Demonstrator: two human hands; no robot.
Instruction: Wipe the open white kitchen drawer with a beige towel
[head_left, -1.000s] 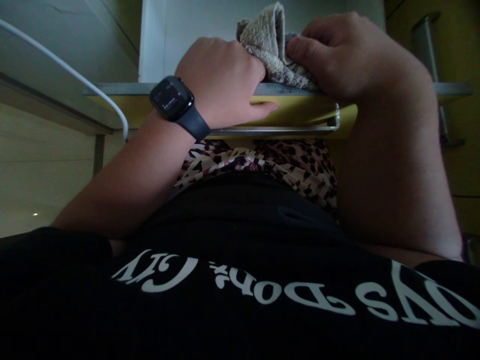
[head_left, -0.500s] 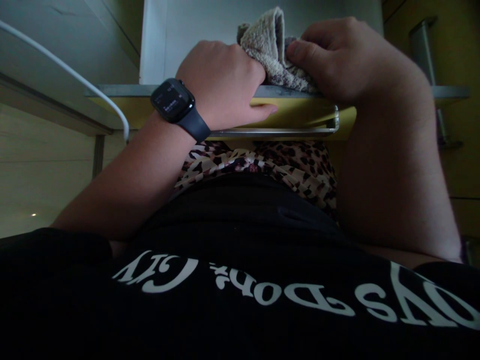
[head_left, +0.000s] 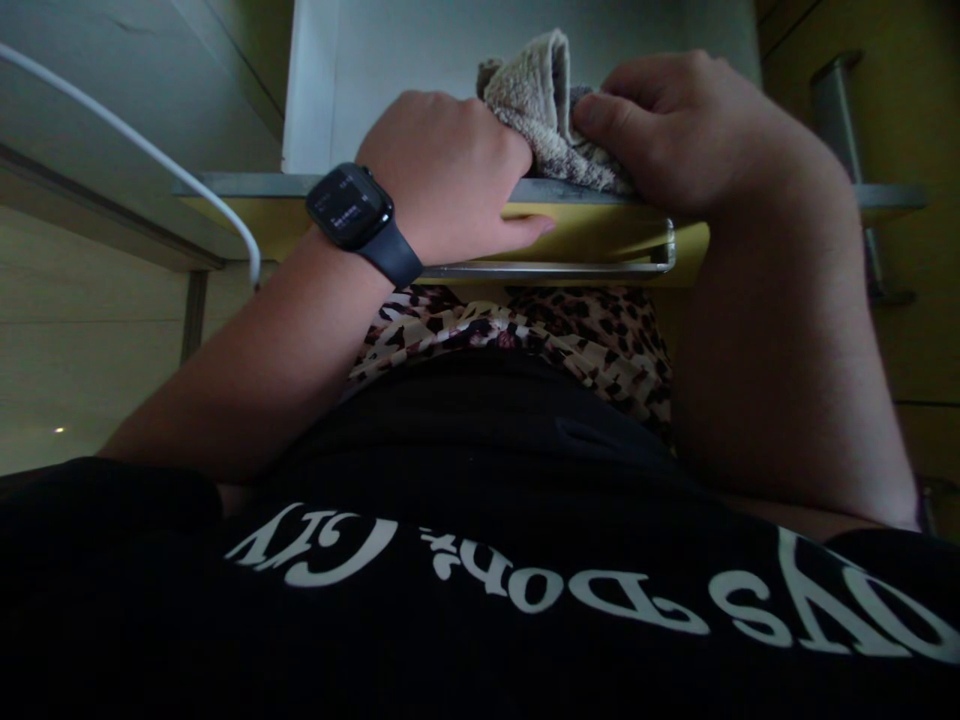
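A crumpled beige-and-brown terry cloth [head_left: 529,105] lies over the top edge of an open drawer's front panel [head_left: 600,225]. My right hand [head_left: 671,130] is closed on the cloth, the thumb pressed along its right side. To the left of the cloth, my left hand [head_left: 450,170] clasps the drawer front. Its thumb rests on the yellow outer face, while the other fingers curl over the edge and are hidden inside. A dark smartwatch [head_left: 350,207] is on the left wrist.
The drawer's pale interior [head_left: 420,50] lies beyond my hands. A metal bar handle [head_left: 555,270] runs along the front, close to my patterned trousers [head_left: 600,325]. A white cable [head_left: 142,135] hangs at the left. Another cabinet handle [head_left: 840,110] stands at the right.
Both hands, the cloth and the drawer appear slightly lower in the view. The hold on the cloth and on the drawer front looks the same.
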